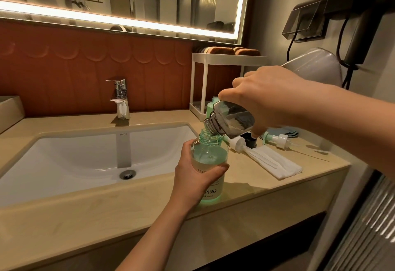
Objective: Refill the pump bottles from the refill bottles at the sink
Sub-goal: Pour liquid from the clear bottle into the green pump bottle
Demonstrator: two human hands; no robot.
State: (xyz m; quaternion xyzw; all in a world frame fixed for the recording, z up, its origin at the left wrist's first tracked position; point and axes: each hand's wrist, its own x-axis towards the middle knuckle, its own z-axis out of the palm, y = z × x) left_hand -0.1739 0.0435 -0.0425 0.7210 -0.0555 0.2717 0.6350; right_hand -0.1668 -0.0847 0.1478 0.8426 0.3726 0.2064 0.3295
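Observation:
A green see-through pump bottle [210,157] with its pump off stands upright on the beige counter [245,187], right of the sink. My left hand [192,176] is wrapped around its body. My right hand [269,102] holds a clear refill bottle [229,121] tipped down to the left, its threaded mouth right at the green bottle's open neck. A little liquid lies in the tilted refill bottle. Two white pump heads [237,143] [282,140] lie on the counter behind, one resting on a folded white cloth [275,164].
The white sink basin [85,153] and chrome tap [121,97] lie to the left. A white two-level rack [215,61] stands in the back corner, with another green bottle [210,106] at its foot. A dark hair dryer [361,14] and cord hang on the right wall.

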